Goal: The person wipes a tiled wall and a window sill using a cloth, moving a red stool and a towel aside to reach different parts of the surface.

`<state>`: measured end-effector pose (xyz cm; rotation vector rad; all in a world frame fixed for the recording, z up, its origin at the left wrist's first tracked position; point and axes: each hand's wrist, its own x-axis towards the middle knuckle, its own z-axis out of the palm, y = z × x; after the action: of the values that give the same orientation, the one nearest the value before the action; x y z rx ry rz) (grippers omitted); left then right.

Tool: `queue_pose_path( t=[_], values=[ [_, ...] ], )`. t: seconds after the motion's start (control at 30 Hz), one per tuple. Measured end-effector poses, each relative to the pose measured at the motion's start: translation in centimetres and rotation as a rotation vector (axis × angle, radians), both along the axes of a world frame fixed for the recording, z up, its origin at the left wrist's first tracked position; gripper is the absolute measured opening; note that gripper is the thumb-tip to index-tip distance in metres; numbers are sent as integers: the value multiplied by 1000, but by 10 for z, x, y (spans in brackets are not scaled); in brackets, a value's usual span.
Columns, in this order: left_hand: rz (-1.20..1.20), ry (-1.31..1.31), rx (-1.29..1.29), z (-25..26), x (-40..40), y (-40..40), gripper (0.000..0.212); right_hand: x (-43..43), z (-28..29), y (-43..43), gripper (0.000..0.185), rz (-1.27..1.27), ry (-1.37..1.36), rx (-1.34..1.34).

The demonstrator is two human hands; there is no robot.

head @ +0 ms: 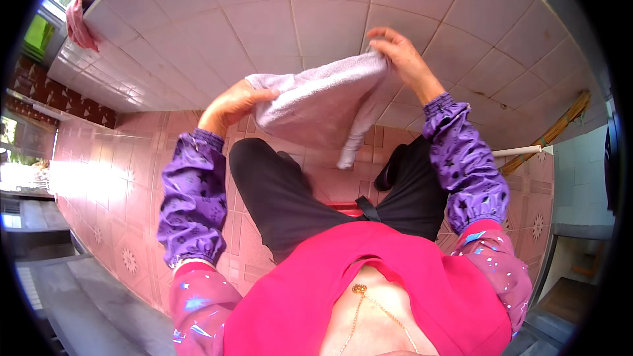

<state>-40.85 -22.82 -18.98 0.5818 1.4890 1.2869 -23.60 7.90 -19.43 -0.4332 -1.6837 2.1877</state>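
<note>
A pale lavender fabric item (316, 94), fuzzy like fleece or terry, is stretched between my hands above my knees. My left hand (232, 104) grips its left edge, thumb lying over the top. At the upper right corner, my right hand (403, 59) holds the fabric near the thumb, with other fingers raised and slightly blurred. A narrow strip, possibly a sleeve, hangs at the right and ends in a ribbed tip (348, 153). Purple sleeve covers with dark stars cover both forearms. My knees in dark trousers (272, 183) are spread beneath the fabric.
A tiled wall (331, 20) rises close in front, above a pink patterned tile floor (143, 198). At right, a straw broom (549, 133) leans beside a white pipe end (519, 151). A pink cloth (79, 22) hangs at upper left. Part of a red seat (346, 207) shows beneath me.
</note>
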Motion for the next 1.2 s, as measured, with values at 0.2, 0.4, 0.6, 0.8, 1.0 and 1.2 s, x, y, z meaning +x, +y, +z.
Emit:
queue_pose_path(
  t=[0.2, 0.4, 0.6, 0.8, 1.0, 1.2],
  values=[
    [19, 89, -125, 9, -37, 2, 42, 20, -4, -11, 26, 416, -288, 667],
    [126, 363, -277, 28, -33, -4, 48, 24, 5, -7, 19, -22, -166, 1015],
    [136, 864, -225, 53, -1, -5, 50, 15, 38, -7, 17, -334, 303, 1309],
    [192, 1822, -122, 70, 2, 4, 23, -3, 72, -4, 17, -234, 215, 527],
    [347, 573, 500, 102, -25, -7, 13, -7, 124, -8, 13, -261, 438, 488],
    [-242, -498, 1052, 74, -38, -6, 70, -40, 135, -3, 12, -89, 619, 364]
  ],
)
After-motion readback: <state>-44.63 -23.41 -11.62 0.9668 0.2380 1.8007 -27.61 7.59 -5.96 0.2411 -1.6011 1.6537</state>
